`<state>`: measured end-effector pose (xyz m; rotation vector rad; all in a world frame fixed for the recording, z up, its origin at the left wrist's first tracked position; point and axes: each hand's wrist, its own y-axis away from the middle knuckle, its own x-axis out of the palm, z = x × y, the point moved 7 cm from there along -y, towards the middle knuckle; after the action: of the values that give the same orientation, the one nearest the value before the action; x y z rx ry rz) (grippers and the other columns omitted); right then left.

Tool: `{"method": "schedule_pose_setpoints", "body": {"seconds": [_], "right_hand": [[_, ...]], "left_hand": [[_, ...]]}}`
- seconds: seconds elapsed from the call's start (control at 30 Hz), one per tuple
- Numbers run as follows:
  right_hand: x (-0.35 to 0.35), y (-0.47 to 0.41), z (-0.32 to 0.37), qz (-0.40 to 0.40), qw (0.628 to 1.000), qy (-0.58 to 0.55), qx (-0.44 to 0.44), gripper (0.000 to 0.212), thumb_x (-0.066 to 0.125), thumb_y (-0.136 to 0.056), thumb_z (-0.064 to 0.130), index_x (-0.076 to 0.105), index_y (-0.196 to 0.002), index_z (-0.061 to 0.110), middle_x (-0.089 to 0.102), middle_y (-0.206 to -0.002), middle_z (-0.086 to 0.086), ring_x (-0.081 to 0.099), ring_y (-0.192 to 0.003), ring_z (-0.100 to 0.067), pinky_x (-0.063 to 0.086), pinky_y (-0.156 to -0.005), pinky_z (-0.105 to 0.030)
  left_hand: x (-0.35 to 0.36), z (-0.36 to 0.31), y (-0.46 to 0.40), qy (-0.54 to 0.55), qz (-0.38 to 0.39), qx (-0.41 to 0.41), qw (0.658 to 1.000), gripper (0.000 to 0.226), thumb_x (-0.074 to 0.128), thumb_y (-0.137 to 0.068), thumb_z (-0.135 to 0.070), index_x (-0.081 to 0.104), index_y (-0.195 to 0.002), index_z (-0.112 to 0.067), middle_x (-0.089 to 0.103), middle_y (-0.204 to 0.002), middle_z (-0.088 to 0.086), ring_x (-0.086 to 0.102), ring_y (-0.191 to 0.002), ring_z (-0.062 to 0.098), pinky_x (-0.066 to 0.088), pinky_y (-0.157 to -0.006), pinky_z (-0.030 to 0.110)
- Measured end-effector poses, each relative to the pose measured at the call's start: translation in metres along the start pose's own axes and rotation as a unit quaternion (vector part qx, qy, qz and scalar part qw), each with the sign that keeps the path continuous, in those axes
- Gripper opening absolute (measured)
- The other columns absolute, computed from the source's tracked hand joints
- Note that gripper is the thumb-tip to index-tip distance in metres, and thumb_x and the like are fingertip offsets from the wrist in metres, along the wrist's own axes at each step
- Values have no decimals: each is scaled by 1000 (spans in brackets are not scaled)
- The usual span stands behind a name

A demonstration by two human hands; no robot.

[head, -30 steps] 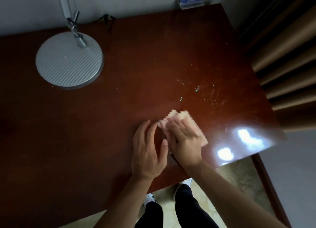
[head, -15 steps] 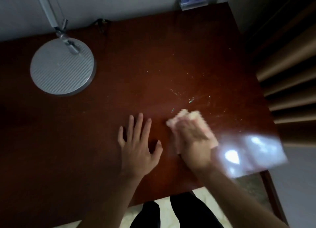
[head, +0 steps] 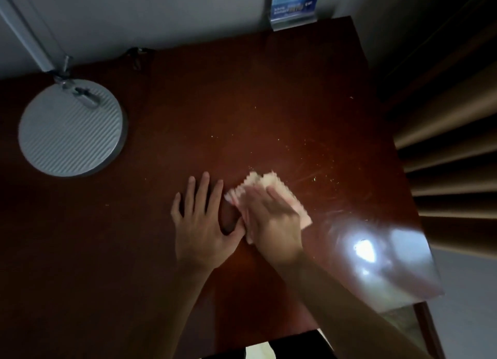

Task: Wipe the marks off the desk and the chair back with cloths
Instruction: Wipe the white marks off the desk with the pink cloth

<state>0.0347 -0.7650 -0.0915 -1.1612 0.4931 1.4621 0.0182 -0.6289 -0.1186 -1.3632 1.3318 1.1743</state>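
Pressing flat on a pale cloth [head: 271, 189], the right hand [head: 271, 221] lies with straight fingers just right of the frame's centre, on the dark brown desk [head: 188, 103]. Beside it the left hand [head: 200, 224] rests palm down, fingers spread, thumb touching the cloth's edge. Pale specks [head: 314, 181] dot the wood right of the cloth. A round grey lamp base [head: 71, 132] sits at the left.

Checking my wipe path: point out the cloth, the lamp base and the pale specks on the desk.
cloth [head: 271, 182]: head view, on its far zigzag edge, beyond the fingers.
lamp base [head: 71, 130]: head view, middle of the ribbed round disc.
specks [head: 314, 180]: head view, on a bright fleck right of the cloth.
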Motion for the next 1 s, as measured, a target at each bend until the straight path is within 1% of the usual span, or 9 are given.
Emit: {"method": "schedule_pose_setpoints", "body": {"seconds": [0.07, 0.23, 0.4, 0.5, 0.6, 0.73, 0.8, 0.9, 1.0], "right_hand": [[1, -30, -23, 6, 998, 4, 58, 29, 49, -86, 14, 75, -100, 15, 73, -112, 0, 70, -100, -24, 58, -83, -33], [-43, 5, -94, -79, 979, 49, 182, 24, 68, -80, -1, 76, -96, 15, 73, -111, -5, 69, -105, -19, 51, -96, -32], [-5, 14, -11, -2, 998, -16, 53, 23, 59, -89, 17, 75, -106, 17, 72, -113, 0, 65, -111, -17, 50, -99, -32], [8, -20, -1, -8, 1000, -24, 14, 27, 54, -88, 20, 76, -104, 17, 73, -110, 1, 67, -105, -14, 51, -95, -30], [-7, -23, -49, -8, 997, 4, 77, 21, 62, -87, 13, 75, -103, 15, 73, -110, -2, 69, -102, -19, 57, -86, -33], [-41, 16, -82, -93, 974, 15, 207, 17, 69, -84, 8, 76, -95, 18, 75, -105, -3, 70, -100, -19, 53, -86, -28], [-25, 16, -50, -78, 980, -33, 179, 14, 66, -86, 14, 76, -95, 19, 75, -99, 0, 68, -93, -11, 50, -87, -19], [0, 12, -3, -16, 997, -63, 50, 17, 64, -89, 15, 77, -100, 15, 74, -109, 1, 67, -106, -8, 50, -100, -30], [-13, 9, -29, -14, 999, -38, 30, 18, 71, -82, 11, 77, -98, 17, 73, -109, 1, 63, -107, -3, 49, -99, -28]], "left_hand": [[-1, 1, -2, 1, 0, -5, 1000, 79, 50, -77, -58, 48, -144, -16, 34, -159, 10, 25, -150, 30, 20, -116, 56], [2, 1, -2, 6, 9, -3, 1000, 78, 50, -79, -56, 44, -146, -17, 31, -160, 10, 21, -151, 30, 15, -118, 54], [0, 2, -5, 11, 3, -2, 1000, 75, 48, -80, -55, 47, -145, -17, 33, -159, 9, 24, -150, 30, 18, -118, 55], [0, 3, -4, 20, 1, -2, 1000, 75, 47, -80, -54, 47, -145, -17, 33, -159, 8, 24, -150, 29, 17, -118, 53], [1, 3, -5, 25, 4, -8, 1000, 74, 47, -81, -52, 45, -146, -17, 33, -160, 8, 22, -151, 28, 14, -119, 52], [2, 4, -2, 26, 9, -12, 1000, 73, 46, -83, -51, 43, -147, -17, 31, -161, 8, 20, -151, 28, 14, -120, 53], [0, 4, -3, 26, 2, -9, 1000, 72, 46, -83, -51, 45, -146, -16, 32, -160, 8, 22, -151, 29, 16, -120, 53], [0, 5, -3, 30, -6, -4, 1000, 70, 47, -84, -50, 46, -145, -16, 33, -159, 8, 23, -150, 28, 17, -120, 53], [2, 6, -3, 30, -10, -5, 999, 71, 49, -83, -49, 46, -145, -16, 33, -159, 8, 23, -150, 28, 16, -120, 52]]}}
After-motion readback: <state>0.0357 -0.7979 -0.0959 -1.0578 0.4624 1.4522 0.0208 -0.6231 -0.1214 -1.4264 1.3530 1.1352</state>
